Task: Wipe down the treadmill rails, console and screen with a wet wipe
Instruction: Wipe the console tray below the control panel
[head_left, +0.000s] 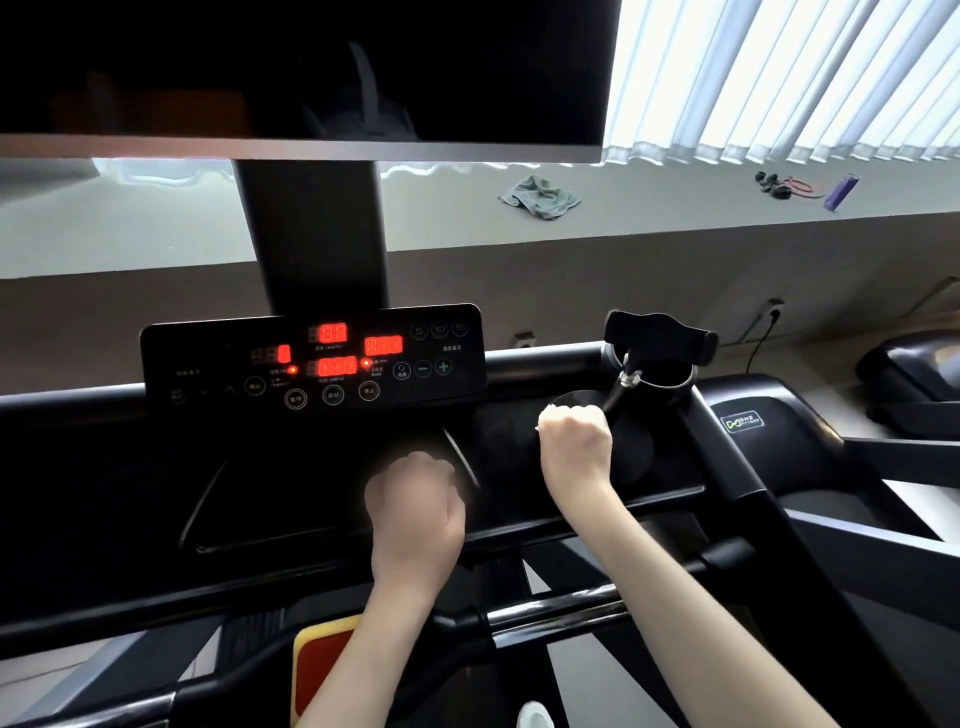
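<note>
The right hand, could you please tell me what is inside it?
A white sliver, probably the wet wipe, peeks out beside the knuckles of the right hand; the curled fingers cover the rest.

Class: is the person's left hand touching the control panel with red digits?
Apart. The head view shows the left hand below the control panel, with bare dark console between them.
</note>
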